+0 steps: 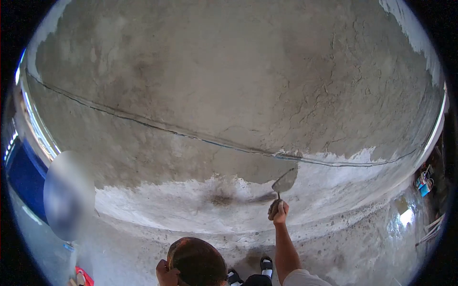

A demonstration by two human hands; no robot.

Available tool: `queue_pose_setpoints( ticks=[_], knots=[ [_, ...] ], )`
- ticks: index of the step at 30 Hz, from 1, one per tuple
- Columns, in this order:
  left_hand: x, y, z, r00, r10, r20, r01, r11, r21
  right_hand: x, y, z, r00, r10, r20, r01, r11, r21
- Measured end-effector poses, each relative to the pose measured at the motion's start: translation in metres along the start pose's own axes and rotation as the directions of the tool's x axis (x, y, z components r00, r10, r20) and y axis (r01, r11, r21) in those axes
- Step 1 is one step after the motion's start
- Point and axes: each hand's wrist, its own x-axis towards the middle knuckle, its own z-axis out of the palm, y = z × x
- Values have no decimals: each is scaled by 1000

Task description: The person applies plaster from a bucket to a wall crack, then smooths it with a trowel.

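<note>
My right hand (pixel 280 212) is closed around the handle of a pointed trowel (pixel 285 181). The trowel's blade points up and lies against or just before the wall, at the lower edge of the wet grey plaster (pixel 229 86). At the bottom of the view, my left hand (pixel 167 274) grips the rim of a round, dark pan (pixel 198 262). Its inside looks dark and brownish; I cannot make out what is in it. Below the plaster's ragged edge, the wall (pixel 157 202) is pale and bare, with a dark smudge left of the trowel.
A thin dark cord (pixel 181 134) runs slantwise across the wall. Blue-labelled containers (pixel 423 183) stand on the floor at right. A red item (pixel 85 276) lies at lower left, and a blurred patch (pixel 69 195) covers something at left. My sandalled feet (pixel 266 267) are below.
</note>
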Motion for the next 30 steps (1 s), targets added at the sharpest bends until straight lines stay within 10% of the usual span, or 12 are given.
queue_pose_setpoints(
  ticks=[14,16,18,26,30],
  knots=[
    [-3,42,100,994,-81,67,79,996,28,-176,-94,-114,835,550,-38,-487,703,-519],
    [-5,41,115,990,118,71,-132,963,235,-167,-116,-124,791,609,-52,-473,557,-682],
    [6,27,141,986,141,91,-157,967,201,-147,-133,-130,835,477,272,-11,510,-860],
    [-20,55,201,988,71,139,-102,967,233,-57,-230,-87,595,513,619,397,482,-781],
    [-55,110,220,992,43,120,-70,970,234,-41,-245,-78,540,681,494,532,179,-828]
  ],
)
